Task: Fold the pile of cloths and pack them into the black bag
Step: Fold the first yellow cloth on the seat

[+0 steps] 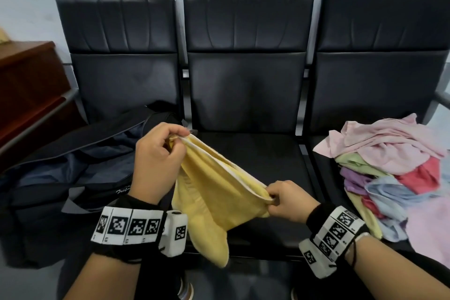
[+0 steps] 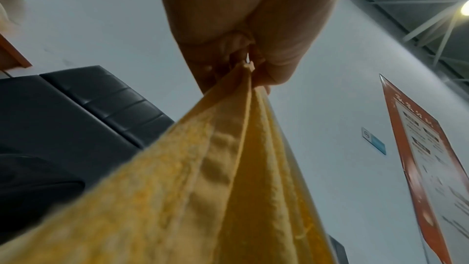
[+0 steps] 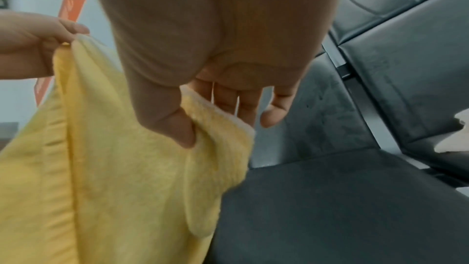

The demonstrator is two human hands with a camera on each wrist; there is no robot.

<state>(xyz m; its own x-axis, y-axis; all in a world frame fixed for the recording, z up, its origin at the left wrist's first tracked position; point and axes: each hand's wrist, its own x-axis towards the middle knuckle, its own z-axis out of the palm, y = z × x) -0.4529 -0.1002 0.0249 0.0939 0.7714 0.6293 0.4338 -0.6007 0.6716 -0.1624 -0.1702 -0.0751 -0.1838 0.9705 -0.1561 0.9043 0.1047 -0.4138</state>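
The middle seat (image 1: 255,153) of the row of chairs lies bare beyond the yellow cloth (image 1: 214,192), open to a reach from the front. The left seat is filled by the black bag (image 1: 73,165), its mouth gaping upward beside the left hand (image 1: 158,156). The right seat is heaped with the pile of cloths (image 1: 389,170), spilling toward the front edge near the right hand (image 1: 289,200).
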